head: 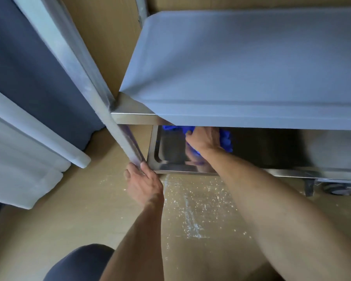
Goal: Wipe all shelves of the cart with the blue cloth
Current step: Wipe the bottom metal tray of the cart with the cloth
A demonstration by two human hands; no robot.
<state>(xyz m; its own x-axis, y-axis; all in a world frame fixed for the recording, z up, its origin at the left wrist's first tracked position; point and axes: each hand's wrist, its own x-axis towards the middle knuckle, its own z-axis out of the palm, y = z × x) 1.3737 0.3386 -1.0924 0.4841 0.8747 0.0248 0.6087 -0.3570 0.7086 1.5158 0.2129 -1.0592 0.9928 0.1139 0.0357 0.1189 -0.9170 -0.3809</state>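
Note:
A steel cart fills the upper right; its middle shelf [241,67] is covered with pale blue film. Below it lies the shiny bottom shelf [170,151]. The blue cloth [226,139] lies on that bottom shelf near its left end, partly hidden by the shelf above. My right hand [203,137] reaches under the middle shelf and grips the cloth against the steel. My left hand [143,181] holds the lower end of the cart's front left post [128,142], fingers curled round it.
A wooden floor [89,209] with white specks lies in front of the cart. A dark blue curtain [28,67] and a white ledge [34,126] stand at the left. A cart wheel [336,189] shows at the lower right. My knee [79,262] is at the bottom.

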